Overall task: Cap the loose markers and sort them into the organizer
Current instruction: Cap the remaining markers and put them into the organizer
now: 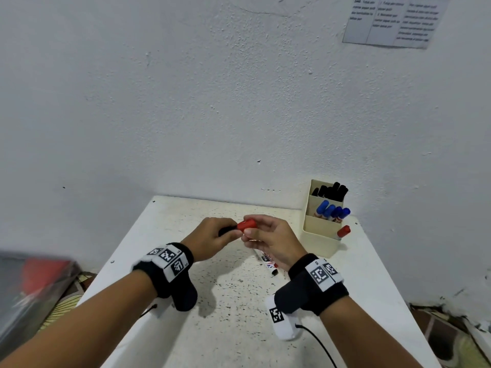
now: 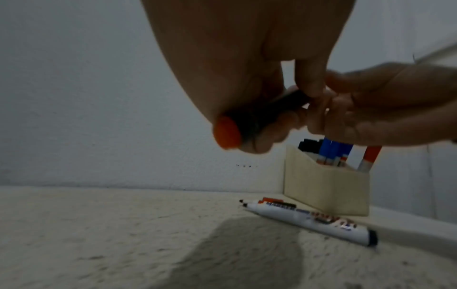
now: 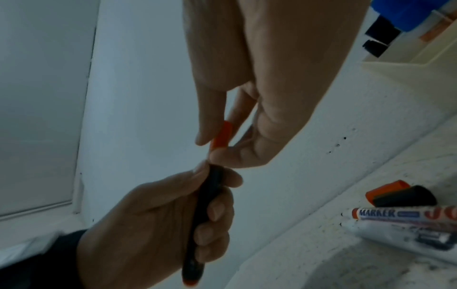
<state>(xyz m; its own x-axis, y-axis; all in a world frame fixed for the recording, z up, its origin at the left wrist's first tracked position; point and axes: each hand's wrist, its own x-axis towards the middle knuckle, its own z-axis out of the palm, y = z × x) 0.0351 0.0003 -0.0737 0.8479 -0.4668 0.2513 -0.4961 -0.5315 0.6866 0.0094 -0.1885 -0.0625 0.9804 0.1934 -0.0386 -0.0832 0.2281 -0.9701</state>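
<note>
Left hand (image 1: 210, 239) is wrapped around a dark-barrelled marker (image 3: 206, 205), fingers curled along the barrel; its orange butt end (image 2: 227, 135) pokes out past the heel of the hand. Right hand (image 1: 271, 239) pinches a red cap (image 1: 247, 224) between thumb and fingertips. Cap sits right at the marker's front end, between the two hands, both held up off the surface (image 1: 233, 301). Whether the cap is fully seated: can't tell, the joint is hidden by fingers.

Below the right hand, two uncapped white markers (image 2: 309, 219) lie side by side on the surface, tips exposed. Right wrist view also shows a loose orange cap (image 3: 385, 188) and a loose black cap (image 3: 405, 196) lying touching each other, just beside those markers.

Beige organizer (image 1: 321, 235) stands at the far right of the surface, near the wall. Back compartment: black-capped markers (image 1: 332, 191). Middle: blue-capped markers (image 1: 332, 209). Front: one red-capped marker (image 1: 343, 231), leaning right.

Printed sheet (image 1: 393, 19) is on the wall, upper right.
</note>
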